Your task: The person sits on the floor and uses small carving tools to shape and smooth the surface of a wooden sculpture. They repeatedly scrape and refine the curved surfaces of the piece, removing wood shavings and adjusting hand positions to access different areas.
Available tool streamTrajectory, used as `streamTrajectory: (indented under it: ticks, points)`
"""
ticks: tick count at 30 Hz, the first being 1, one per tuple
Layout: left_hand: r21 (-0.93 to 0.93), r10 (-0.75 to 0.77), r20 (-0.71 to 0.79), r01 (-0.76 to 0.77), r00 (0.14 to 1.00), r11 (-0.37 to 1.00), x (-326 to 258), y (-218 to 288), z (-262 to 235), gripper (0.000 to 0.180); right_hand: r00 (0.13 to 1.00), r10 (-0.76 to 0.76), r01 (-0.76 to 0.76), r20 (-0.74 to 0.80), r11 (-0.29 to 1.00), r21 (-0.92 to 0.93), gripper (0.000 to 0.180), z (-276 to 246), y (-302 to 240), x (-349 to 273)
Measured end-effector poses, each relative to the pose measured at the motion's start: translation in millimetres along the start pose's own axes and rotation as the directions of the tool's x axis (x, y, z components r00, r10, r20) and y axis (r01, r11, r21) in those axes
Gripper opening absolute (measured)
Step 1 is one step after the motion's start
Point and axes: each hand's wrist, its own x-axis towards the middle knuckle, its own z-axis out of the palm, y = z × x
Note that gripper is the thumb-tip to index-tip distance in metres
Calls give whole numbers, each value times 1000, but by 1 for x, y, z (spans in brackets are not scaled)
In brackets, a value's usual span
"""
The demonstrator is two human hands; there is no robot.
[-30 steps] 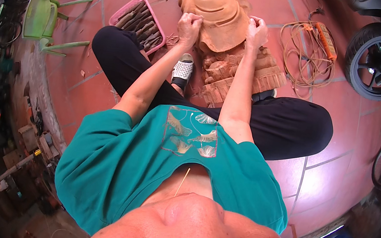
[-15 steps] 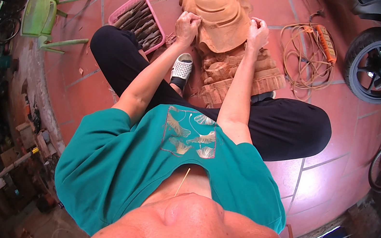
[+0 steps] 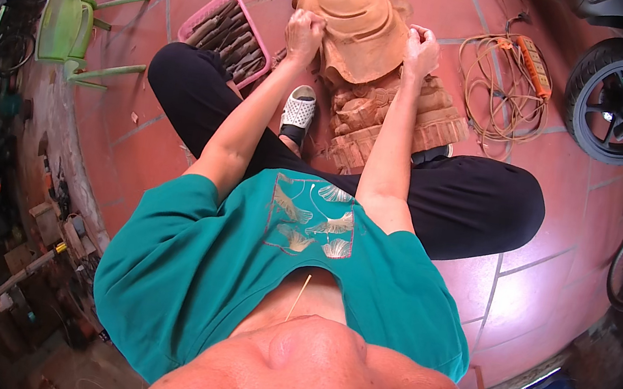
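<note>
A large brown wood carving (image 3: 362, 30) with smooth, draped folds lies in front of me on the floor. Its near part is a stepped, rougher carved base (image 3: 394, 118) between my bent legs. At the left edge of the folds is my left hand (image 3: 303, 37), its fingers curled closed against the wood. On the opposite edge my right hand (image 3: 421, 53) is closed too, thumb and fingers pinched together. Whatever either hand grips is hidden or too small to make out.
Left of the carving, a pink plastic basket (image 3: 258, 34) holds several slim dark hand tools (image 3: 226, 38). A green plastic chair (image 3: 64, 24) is farther left. To the right lie a coiled cable (image 3: 492, 96) and orange power strip (image 3: 535, 67), beside a motorbike wheel (image 3: 615, 102).
My left hand has slid slightly away from me along the carving's edge. The right hand has shifted only a little, and the carving stays in place.
</note>
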Motion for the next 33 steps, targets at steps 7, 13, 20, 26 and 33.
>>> streamTrajectory:
  ticks: [7, 13, 20, 26, 33]
  points:
    - [-97, -111, 16, 112, 994, 989, -11, 7, 0, 6, 999, -31, 27, -27, 993, -116, 11, -5, -8, -4]
    - [-15, -74, -67, 73, 995, 997, 11, -6, 0, 6, 1000, -13, 14, 7, 999, -31, 11, -4, -2, -3]
    - [-126, -126, 50, 132, 991, 983, -9, 9, -1, 8, 1000, -14, 11, -26, 992, -127, 11, -7, -11, -4]
    - [43, -15, -59, 18, 998, 999, 22, -11, 3, 9, 1000, -17, 17, -2, 999, -49, 10, -3, -9, -5]
    - [-127, -10, 10, 11, 1000, 992, 4, 6, 0, 8, 999, -28, 27, -19, 997, -69, 12, -1, 0, -2]
